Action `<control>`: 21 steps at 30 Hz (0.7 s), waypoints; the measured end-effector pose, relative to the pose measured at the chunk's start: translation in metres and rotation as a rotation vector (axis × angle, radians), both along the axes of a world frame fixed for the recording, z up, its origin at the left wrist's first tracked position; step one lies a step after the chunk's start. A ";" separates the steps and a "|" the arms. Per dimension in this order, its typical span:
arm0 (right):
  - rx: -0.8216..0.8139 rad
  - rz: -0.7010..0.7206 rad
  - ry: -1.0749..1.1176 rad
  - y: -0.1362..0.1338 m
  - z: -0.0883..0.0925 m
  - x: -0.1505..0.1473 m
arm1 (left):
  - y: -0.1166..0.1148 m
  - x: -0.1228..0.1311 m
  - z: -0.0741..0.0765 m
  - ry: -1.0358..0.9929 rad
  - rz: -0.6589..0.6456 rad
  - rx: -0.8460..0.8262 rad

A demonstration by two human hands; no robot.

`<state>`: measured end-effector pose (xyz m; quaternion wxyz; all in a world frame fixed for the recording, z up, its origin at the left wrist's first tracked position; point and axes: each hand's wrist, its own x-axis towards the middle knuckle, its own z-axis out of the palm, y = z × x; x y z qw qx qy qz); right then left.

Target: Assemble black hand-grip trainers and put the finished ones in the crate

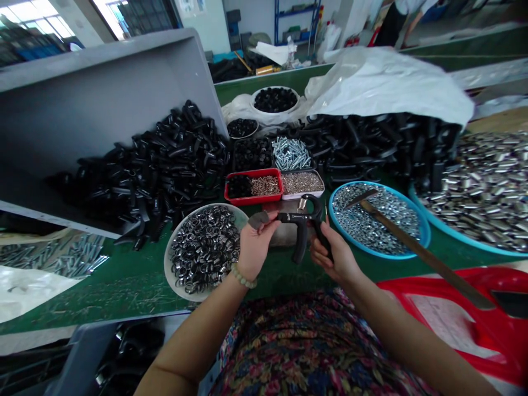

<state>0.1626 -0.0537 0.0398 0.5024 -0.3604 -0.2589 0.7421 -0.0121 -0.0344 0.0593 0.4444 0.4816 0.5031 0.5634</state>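
A black hand grip strengthener (pixel 300 252) is held up over the near edge of the bench, its silver spring at the top. My right hand (pixel 339 256) is wrapped around its right handle. With thumb and fingers, my left hand (pixel 254 242) pinches the left end of its crossbar; a grey cover is on one fingertip. Left of that hand sits a white bowl (pixel 168 269) of shiny metal springs. Behind the strengthener are a red tray (pixel 230 201) of black parts and copper-coloured pieces, and a white tray (pixel 303 193) of small metal pieces.
A grey bin (pixel 136 82) on its side spills black handles leftward. A hammer (pixel 412 242) lies across a blue basin (pixel 424 247) of small metal parts. Silver screws (pixel 291 154) and black handles (pixel 371 146) lie farther back. A red stool (pixel 462 286) stands at right; a person (pixel 398 22) is beyond.
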 end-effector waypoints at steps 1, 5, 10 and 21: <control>0.006 0.003 -0.013 0.000 0.000 -0.001 | -0.002 0.001 -0.002 0.040 0.015 0.018; 0.056 -0.030 -0.256 0.006 0.009 -0.001 | -0.010 0.007 -0.015 0.216 0.026 0.040; 0.462 0.022 -1.220 0.013 0.043 0.018 | -0.021 -0.003 -0.027 0.301 -0.187 -0.171; 0.730 0.461 -1.164 0.014 0.041 -0.026 | -0.040 0.004 -0.025 -0.001 -0.069 -0.283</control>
